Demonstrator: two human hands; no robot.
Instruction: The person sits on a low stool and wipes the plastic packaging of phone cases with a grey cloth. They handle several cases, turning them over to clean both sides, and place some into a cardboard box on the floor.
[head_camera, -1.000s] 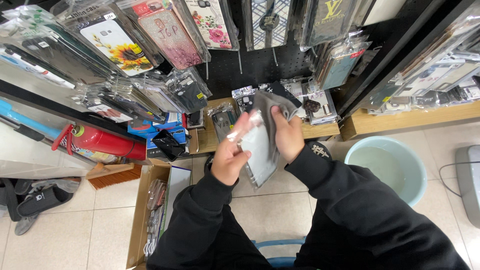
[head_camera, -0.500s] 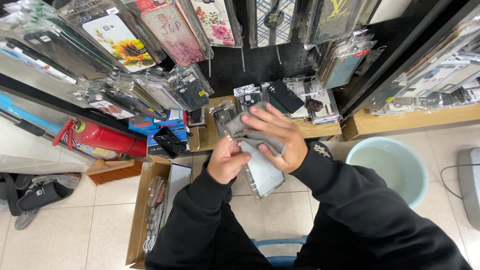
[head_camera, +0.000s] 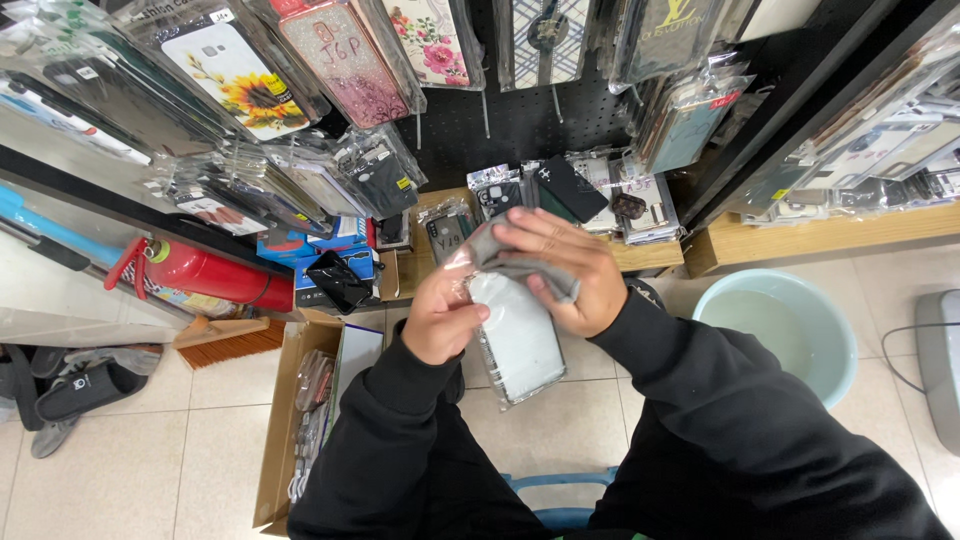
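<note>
My left hand (head_camera: 443, 317) grips the upper left edge of a phone case in a clear plastic sleeve (head_camera: 518, 342), held flat in front of my chest. On the top end of that packet, my right hand (head_camera: 560, 266) presses a grey cloth (head_camera: 512, 258). Both arms wear black sleeves. Just beyond my hands a wooden shelf (head_camera: 650, 256) carries more packaged cases, and a black pegboard (head_camera: 520, 120) above it is hung with several others.
A pale green bucket (head_camera: 785, 330) stands on the tiled floor at the right. A cardboard box (head_camera: 290, 420) with packets sits at the lower left. A red fire extinguisher (head_camera: 205, 275) and a brush (head_camera: 235, 340) lie at the left, shoes further left.
The right hand has turned over and come down on the packet's top with the cloth. The packet now lies flatter and lower in front of me.
</note>
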